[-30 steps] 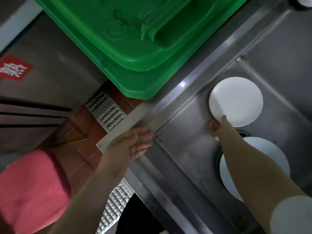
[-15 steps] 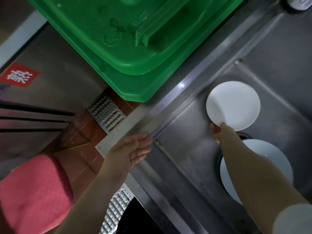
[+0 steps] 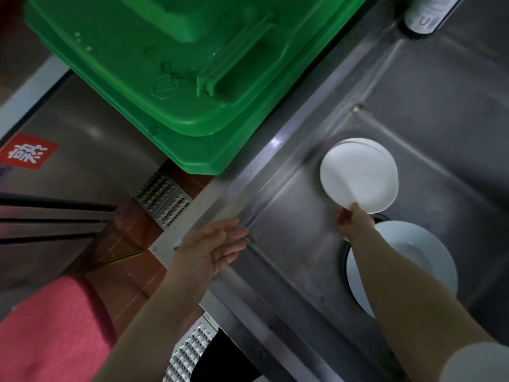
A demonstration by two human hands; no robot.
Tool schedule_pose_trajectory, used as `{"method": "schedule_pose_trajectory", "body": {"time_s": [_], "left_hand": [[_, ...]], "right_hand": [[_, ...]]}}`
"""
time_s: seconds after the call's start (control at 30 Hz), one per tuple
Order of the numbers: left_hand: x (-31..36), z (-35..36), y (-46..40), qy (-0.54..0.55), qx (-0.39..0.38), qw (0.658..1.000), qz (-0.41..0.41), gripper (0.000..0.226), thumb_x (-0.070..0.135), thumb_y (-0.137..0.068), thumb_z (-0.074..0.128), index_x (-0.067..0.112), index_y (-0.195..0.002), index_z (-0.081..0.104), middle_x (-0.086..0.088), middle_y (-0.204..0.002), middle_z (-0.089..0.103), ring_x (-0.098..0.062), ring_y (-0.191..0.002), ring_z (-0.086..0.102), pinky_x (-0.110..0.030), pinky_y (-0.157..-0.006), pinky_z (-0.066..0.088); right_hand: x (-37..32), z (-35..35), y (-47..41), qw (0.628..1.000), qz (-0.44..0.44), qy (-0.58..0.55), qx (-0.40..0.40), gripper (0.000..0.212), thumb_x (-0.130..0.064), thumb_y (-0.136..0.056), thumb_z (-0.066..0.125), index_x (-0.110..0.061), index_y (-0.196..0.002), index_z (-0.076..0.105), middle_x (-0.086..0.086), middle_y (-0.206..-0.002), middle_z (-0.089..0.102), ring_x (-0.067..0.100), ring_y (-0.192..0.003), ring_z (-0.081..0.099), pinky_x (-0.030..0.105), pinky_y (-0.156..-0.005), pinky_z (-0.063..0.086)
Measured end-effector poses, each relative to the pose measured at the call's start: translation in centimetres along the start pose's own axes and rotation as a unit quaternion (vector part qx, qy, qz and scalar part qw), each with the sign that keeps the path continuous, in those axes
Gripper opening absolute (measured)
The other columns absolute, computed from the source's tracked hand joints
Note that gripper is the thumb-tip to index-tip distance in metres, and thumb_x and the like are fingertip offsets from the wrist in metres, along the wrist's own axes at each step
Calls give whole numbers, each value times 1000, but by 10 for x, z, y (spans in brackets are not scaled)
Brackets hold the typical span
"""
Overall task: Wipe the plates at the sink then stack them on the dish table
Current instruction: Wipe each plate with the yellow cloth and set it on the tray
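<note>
I note the left hand (image 3: 213,250) with fingers straight and loosely spread, holding nothing, over the near-left rim of the steel sink (image 3: 289,244). Right of it, inside the basin, the right hand (image 3: 354,220) pinches the near edge of a tilted small white plate (image 3: 359,175). A larger white plate (image 3: 413,260) lies nearer, over the drain.

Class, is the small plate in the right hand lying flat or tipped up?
Tipped up: the right hand grips the small plate by its near rim, lifting it above another plate.
</note>
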State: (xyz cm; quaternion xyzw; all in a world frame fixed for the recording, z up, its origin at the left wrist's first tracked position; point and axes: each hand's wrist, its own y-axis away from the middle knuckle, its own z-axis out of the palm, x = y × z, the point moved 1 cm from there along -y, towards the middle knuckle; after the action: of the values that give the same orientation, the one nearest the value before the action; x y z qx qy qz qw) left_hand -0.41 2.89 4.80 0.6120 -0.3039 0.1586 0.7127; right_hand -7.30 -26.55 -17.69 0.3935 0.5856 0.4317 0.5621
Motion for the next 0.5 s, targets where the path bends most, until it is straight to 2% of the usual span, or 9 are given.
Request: {"method": "schedule_pose_trajectory", "body": {"time_s": [0.13,0.23,0.3,0.4,0.5], "left_hand": [[6,6,4,-7,-19,1000,5,29,7,-97,40,15,-106,67,-5,-102,75,-17,-88,73,-30,-77,52],[9,10,7,-25,-43,999,9,30,8,-99,39,16,-109,65,-4,-104,75,-18,-92,72,-32,-79,49],[11,10,10,-35,-56,998,18,30,11,-100,37,16,-110,65,-4,-104,74,-19,-94,72,-33,-81,49],[12,7,13,-28,-82,996,26,29,11,-99,40,16,-111,65,-5,-106,74,-20,-95,71,-35,-82,49],[13,3,14,-39,-120,991,32,27,10,-96,44,15,-114,64,-5,-107,74,-19,-96,71,-33,-80,49]], "right_hand": [[-3,-16,20,999,-31,41,0,11,-13,-94,58,-10,-85,55,7,-49,62,15,-36,57,19,-37,42],[1,-34,42,994,-80,75,-17,6,-13,-94,59,-11,-89,57,8,-70,65,18,-55,59,28,-48,47],[2,-48,61,986,-123,108,-35,6,-13,-94,58,-16,-89,60,4,-76,65,17,-60,59,27,-52,49],[-2,-71,97,959,-209,185,-52,10,-14,-94,57,-19,-87,63,3,-80,67,17,-64,62,25,-59,53],[-6,-92,137,904,-322,276,-55,11,-17,-93,55,-14,-91,66,-1,-70,69,13,-59,64,25,-60,54]]}}
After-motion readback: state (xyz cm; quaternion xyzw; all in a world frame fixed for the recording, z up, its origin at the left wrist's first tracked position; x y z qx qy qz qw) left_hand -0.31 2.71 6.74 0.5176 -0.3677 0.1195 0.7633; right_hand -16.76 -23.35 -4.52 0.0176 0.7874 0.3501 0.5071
